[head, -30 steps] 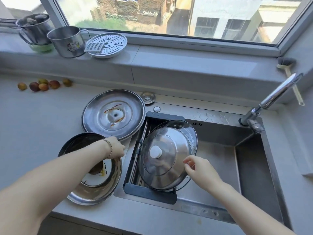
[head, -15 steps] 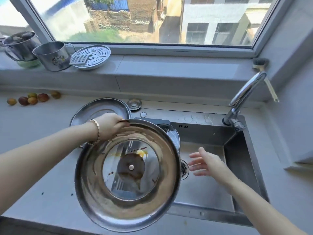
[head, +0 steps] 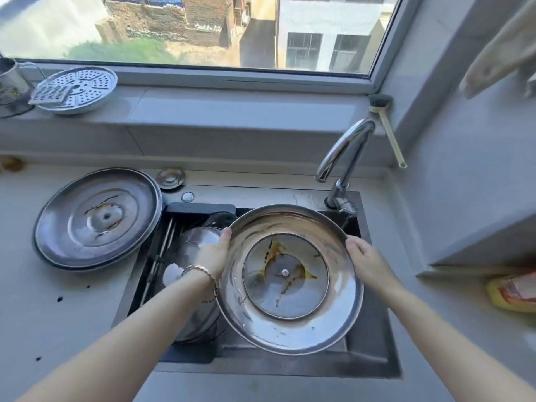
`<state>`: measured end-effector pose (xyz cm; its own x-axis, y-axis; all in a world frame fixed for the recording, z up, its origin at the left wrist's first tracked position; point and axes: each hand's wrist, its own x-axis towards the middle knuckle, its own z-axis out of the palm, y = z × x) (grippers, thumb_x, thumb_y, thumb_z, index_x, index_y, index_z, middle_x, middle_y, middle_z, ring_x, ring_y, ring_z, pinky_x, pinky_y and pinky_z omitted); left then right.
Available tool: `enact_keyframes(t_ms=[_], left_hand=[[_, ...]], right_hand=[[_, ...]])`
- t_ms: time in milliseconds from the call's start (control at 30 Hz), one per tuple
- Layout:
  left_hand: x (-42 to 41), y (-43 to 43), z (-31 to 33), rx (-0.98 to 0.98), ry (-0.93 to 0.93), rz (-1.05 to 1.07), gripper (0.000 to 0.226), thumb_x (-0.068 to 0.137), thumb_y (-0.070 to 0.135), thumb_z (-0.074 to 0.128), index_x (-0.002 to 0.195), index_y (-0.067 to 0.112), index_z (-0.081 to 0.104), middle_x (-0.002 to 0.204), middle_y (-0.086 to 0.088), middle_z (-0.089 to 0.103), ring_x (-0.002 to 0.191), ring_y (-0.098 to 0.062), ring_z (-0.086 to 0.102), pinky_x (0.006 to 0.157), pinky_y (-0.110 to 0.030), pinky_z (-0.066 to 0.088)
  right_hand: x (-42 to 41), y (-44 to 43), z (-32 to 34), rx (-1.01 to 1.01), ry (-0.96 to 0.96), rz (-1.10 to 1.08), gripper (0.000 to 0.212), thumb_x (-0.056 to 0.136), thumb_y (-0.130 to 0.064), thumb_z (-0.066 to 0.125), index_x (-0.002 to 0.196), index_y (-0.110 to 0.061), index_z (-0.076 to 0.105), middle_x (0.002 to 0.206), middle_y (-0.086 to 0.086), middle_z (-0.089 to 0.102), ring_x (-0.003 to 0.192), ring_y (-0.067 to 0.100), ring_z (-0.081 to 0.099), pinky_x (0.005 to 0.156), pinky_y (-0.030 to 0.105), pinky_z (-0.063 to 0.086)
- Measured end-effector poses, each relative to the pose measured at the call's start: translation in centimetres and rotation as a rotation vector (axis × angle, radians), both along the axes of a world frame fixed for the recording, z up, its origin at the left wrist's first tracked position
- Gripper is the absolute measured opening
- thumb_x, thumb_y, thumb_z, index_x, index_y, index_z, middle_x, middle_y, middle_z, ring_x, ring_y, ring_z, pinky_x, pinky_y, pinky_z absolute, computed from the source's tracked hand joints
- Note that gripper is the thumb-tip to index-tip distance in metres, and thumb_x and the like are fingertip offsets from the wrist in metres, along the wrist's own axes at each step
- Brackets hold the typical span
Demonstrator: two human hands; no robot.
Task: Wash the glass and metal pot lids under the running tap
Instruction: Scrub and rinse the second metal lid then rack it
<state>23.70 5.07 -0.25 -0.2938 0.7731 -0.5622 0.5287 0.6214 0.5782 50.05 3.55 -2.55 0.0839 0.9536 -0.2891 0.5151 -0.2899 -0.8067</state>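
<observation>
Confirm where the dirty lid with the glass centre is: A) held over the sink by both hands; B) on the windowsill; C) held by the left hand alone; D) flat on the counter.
A: the left hand and right hand grip opposite edges of the glass-centred lid above the sink.

Glossy steel lid point(head: 290, 326) with glass centre; chrome tap point(head: 345, 149); matt grey counter point(head: 58, 314).

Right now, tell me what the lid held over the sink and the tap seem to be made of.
Held lid: the wide rim looks like polished stainless steel, mirror-bright under brownish stains; the round centre looks like glass, since the knob's disc shows through it. Tap: chrome-finished metal, by its sharp highlights; what lies beneath cannot be told.
</observation>
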Motion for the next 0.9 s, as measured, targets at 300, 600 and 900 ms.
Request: enact_keyframes(t_ms=[300,600,900], left_hand=[[3.5,0.7,0.0,0.030,0.004,0.272,0.067,0.098,0.045,0.023,0.130,-0.009,0.044,0.138,-0.026,0.044,0.125,-0.034,0.042,0.099,-0.035,0.032],[4.2,2.5,-1.3,0.098,-0.018,0.374,0.058,0.097,0.047,0.025,0.069,0.003,0.050,0.066,-0.003,0.043,0.082,-0.024,0.043,0.072,-0.029,0.028],[4.1,2.4,-1.4,0.085,-0.035,0.393,0.057,0.096,0.050,0.026,0.059,0.010,0.042,0.064,-0.004,0.044,0.069,-0.024,0.046,0.068,-0.031,0.030]], right_hand=[[2.7,9.7,-0.2,-0.346,0.031,-0.194,0.036,0.089,-0.044,0.050,0.091,-0.008,0.055,0.074,0.011,0.061,0.054,0.022,0.054,0.047,0.023,0.046],[1.4,13.4,-3.0,-0.536,0.043,-0.269,0.026,0.089,-0.029,0.049,0.071,-0.011,0.047,0.042,0.003,0.044,0.030,0.014,0.039,0.036,0.013,0.031],[1.8,13.1,-4.3,-0.484,0.036,-0.347,0.015,0.093,-0.019,0.036,0.090,-0.013,0.049,0.051,0.004,0.045,0.037,0.017,0.041,0.033,0.011,0.027]])
